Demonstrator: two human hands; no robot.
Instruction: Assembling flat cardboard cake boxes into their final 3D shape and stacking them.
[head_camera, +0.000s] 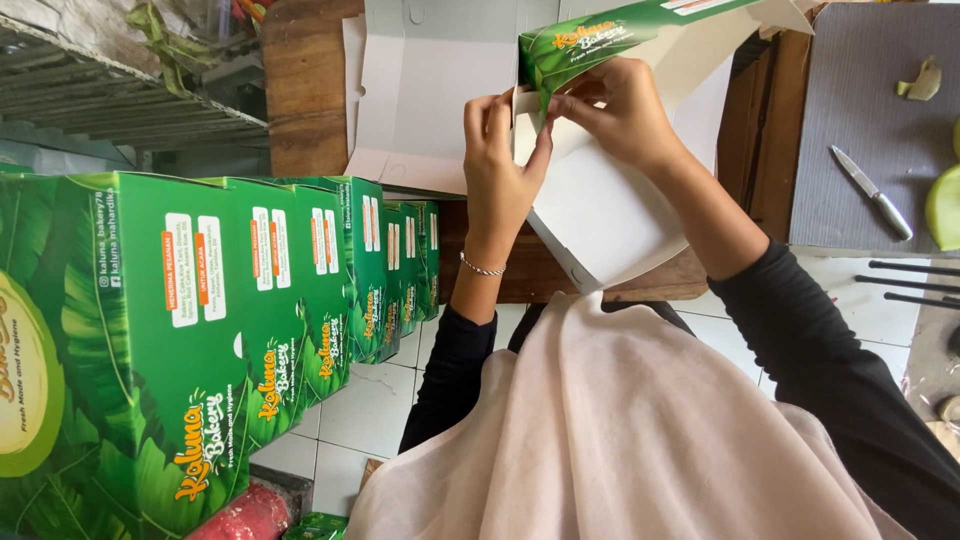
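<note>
Both hands are up on a half-folded cardboard box (600, 190), white inside and green with a leaf print outside, which is held over the edge of a wooden table (300, 90). The left hand (500, 160) has its fingers pressed flat against a white flap at the box's corner, and the right hand (620, 110) pinches the green edge right next to it, so the two hands are practically touching, both closed on the same corner of cardboard. There's a thin bracelet (482, 268) on the left wrist (black sleeves on both arms, pale cloth draped below).

Behind the box, another flat white carton sheet (430, 90) lies open on the table. Off to the left, a row of finished green boxes (290, 280) is lined up side by side, stretching toward the camera. On the right sits a grey ridged mat (870, 100) with a small knife (872, 192) lying on it, well apart from the hands.
</note>
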